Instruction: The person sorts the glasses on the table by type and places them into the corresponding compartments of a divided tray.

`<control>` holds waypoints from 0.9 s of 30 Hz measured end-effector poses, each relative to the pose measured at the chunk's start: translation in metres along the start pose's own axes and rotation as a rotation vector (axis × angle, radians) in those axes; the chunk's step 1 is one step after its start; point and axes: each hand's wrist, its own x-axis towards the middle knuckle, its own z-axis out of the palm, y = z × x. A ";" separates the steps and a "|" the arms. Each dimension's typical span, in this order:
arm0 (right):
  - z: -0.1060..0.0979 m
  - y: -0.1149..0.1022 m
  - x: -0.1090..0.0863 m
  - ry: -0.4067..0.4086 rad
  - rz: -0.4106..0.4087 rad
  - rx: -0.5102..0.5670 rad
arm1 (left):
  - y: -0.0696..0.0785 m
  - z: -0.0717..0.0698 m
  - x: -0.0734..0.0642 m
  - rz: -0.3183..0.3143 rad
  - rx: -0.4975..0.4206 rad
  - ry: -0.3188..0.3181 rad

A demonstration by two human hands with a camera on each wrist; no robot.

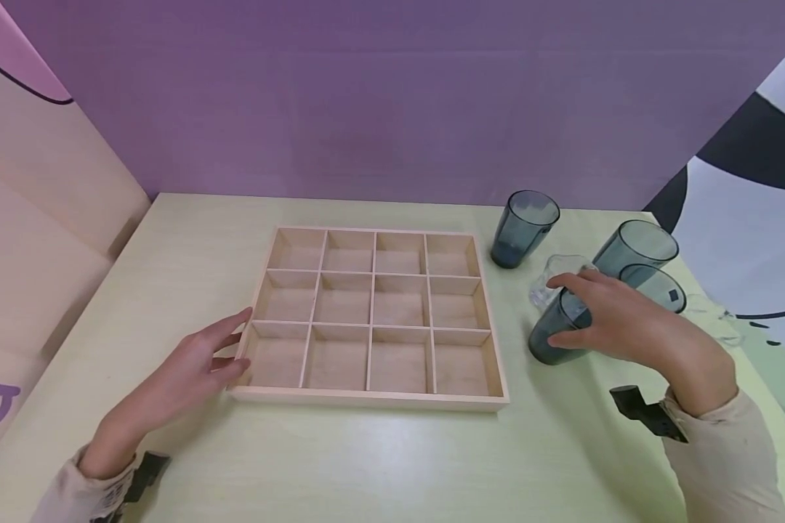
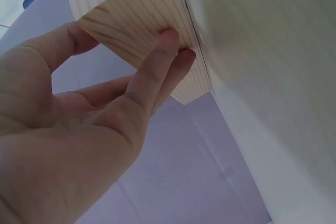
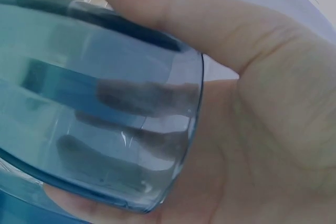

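Note:
A wooden compartment box [image 1: 366, 397], divided into a grid of bare square sections, lies flat on the table. My left hand [image 1: 186, 381] is at its left side; in the left wrist view the fingertips [image 2: 168, 40] touch the outer wooden wall, with the fingers mostly straight. To the right of the box, my right hand [image 1: 634, 319] holds a blue-grey drinking glass [image 1: 548, 338] near its rim. Thumb and fingers lie on opposite sides of this glass [image 3: 131, 103] in the right wrist view. It leans slightly in the head view; whether its base touches the table I cannot tell.
Another blue-grey glass [image 1: 522, 232] stands beyond the box's right corner. Two more tinted glasses, one greenish [image 1: 634, 243] and one partly hidden [image 1: 661, 290], stand behind my right hand. A clear wavy-edged glass item [image 1: 540, 292] sits between them. A purple wall [image 1: 392, 109] backs the table.

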 end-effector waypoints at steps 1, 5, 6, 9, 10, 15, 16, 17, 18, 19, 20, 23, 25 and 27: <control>0.000 0.000 0.000 -0.003 0.006 0.001 | 0.000 0.000 0.000 0.005 0.008 -0.001; -0.001 0.002 0.001 -0.018 0.016 0.000 | 0.002 -0.001 0.000 0.019 0.027 -0.004; -0.001 0.003 0.000 -0.020 0.012 0.003 | 0.002 -0.001 0.000 0.024 0.033 -0.003; 0.001 0.004 0.000 -0.021 0.000 0.010 | 0.003 -0.001 0.000 0.021 0.035 -0.007; 0.001 0.003 -0.001 -0.020 -0.006 0.013 | 0.003 -0.001 -0.001 0.018 0.033 -0.009; 0.001 0.003 -0.001 -0.010 -0.020 0.016 | 0.002 -0.001 -0.003 0.006 0.031 -0.010; 0.001 0.003 -0.001 -0.008 -0.026 0.014 | 0.002 -0.001 -0.003 0.004 0.031 -0.010; 0.000 0.004 -0.002 -0.005 -0.028 0.011 | 0.003 -0.001 -0.003 0.003 0.033 -0.009; -0.001 0.004 -0.002 -0.004 -0.027 0.008 | 0.003 -0.001 -0.004 0.003 0.032 -0.009; -0.001 0.004 -0.002 -0.004 -0.025 0.007 | 0.003 -0.001 -0.004 0.003 0.031 -0.009; -0.002 0.004 -0.002 -0.004 -0.023 0.007 | 0.004 -0.001 -0.004 0.004 0.029 -0.009; -0.003 0.004 -0.002 0.001 -0.022 0.008 | 0.005 -0.002 -0.003 0.004 0.016 -0.013; -0.004 0.003 -0.003 0.007 -0.026 0.010 | 0.006 -0.002 -0.003 0.003 0.013 -0.014; -0.004 0.003 -0.004 0.022 -0.033 0.015 | 0.006 -0.002 -0.001 0.001 0.016 -0.016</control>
